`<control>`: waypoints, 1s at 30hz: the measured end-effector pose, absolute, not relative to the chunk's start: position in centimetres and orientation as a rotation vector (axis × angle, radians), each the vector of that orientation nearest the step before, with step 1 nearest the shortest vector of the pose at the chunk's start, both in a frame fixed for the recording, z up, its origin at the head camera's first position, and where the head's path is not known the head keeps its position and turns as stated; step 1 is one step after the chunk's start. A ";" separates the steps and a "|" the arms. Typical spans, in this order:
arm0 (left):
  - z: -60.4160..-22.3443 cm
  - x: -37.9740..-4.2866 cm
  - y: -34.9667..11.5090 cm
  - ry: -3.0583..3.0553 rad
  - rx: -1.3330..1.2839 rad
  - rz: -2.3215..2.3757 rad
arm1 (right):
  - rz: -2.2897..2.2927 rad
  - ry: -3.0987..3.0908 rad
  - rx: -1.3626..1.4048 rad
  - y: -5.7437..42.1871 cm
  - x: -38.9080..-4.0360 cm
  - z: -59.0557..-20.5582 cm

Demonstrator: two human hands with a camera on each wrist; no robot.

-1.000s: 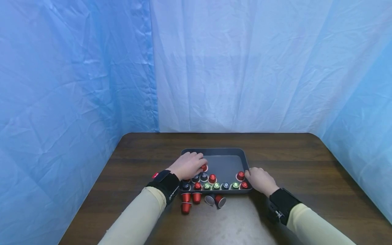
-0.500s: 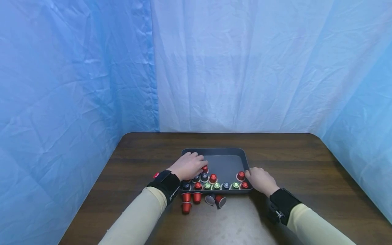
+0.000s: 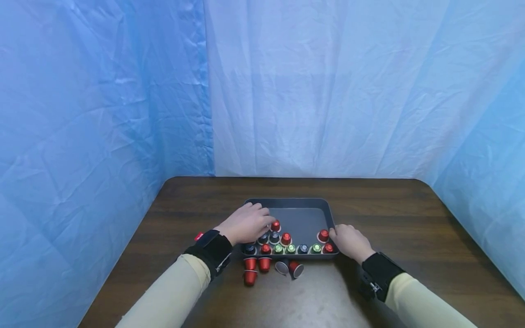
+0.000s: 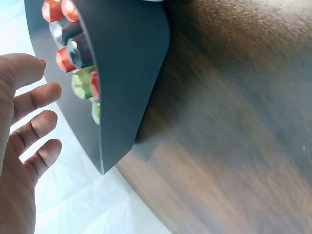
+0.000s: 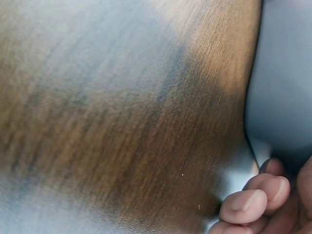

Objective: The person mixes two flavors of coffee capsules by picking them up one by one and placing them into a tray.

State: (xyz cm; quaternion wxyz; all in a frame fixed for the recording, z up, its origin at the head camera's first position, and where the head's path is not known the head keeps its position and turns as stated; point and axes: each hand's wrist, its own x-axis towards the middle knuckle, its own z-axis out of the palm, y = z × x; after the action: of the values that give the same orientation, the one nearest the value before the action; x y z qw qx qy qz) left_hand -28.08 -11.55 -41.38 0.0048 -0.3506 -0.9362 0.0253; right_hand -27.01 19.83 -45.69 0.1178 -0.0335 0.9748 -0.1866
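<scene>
A dark grey baking tray (image 3: 299, 219) holds several coffee capsules standing rim down, in red, green and dark blue. My left hand (image 3: 247, 223) hovers over its left part, fingertips beside a red coffee capsule (image 3: 275, 225). In the left wrist view, that hand's fingers (image 4: 36, 129) are spread and loosely bent, with nothing between them. At the tray's right edge, my right hand (image 3: 350, 242) grips the side wall. Curled fingers (image 5: 248, 204) appear against the tray in the right wrist view; part of the thumb is cut off there.
In front of the tray, several capsules lie on the wooden table (image 3: 311, 296): red ones (image 3: 249, 278) at the left, a dark one (image 3: 281, 267) and another red one (image 3: 295, 269) further right. Blue-white curtains (image 3: 287, 91) hang around the table.
My left hand has let go of the red capsule and drawn slightly left, so the capsule shows more fully. The right hand has stayed at the tray's edge.
</scene>
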 end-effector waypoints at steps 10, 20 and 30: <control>-39.9 -26.4 -12.2 -2.877 -1.169 0.119 | -0.532 2.843 -0.096 19.9 -26.9 -45.6; -39.1 -24.7 -13.0 -2.866 -1.231 0.111 | -0.529 2.833 -0.078 19.9 -27.0 -45.6; -38.8 -22.7 -13.5 -2.779 -1.338 0.125 | -0.502 2.845 -0.099 19.8 -27.0 -45.4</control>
State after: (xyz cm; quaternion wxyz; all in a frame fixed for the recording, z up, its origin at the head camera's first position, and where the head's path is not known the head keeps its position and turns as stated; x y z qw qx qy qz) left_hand -22.74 -13.52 -38.85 0.0273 -0.4333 -0.8999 0.0405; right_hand -26.99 19.77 -45.45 0.1251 -0.0341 0.9765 -0.1722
